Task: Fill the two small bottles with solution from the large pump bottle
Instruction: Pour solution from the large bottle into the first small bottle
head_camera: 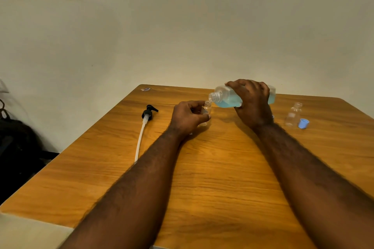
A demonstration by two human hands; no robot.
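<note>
desk (222, 168), bearing: large pump bottle (226, 97), pump off, tipped neck-down in the gripping right hand (253, 103); first small bottle (207, 108), pinched by the left hand (188, 117) under that neck, pour starting, wants slow tilt; second small bottle (293, 115), uncapped, probably next.

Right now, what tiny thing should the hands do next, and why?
Probably the right hand should tip the large bottle slightly further. Its open neck sits just over the small bottle that the left hand holds, but the blue solution seems pooled short of the neck, with none seen pouring.
</note>
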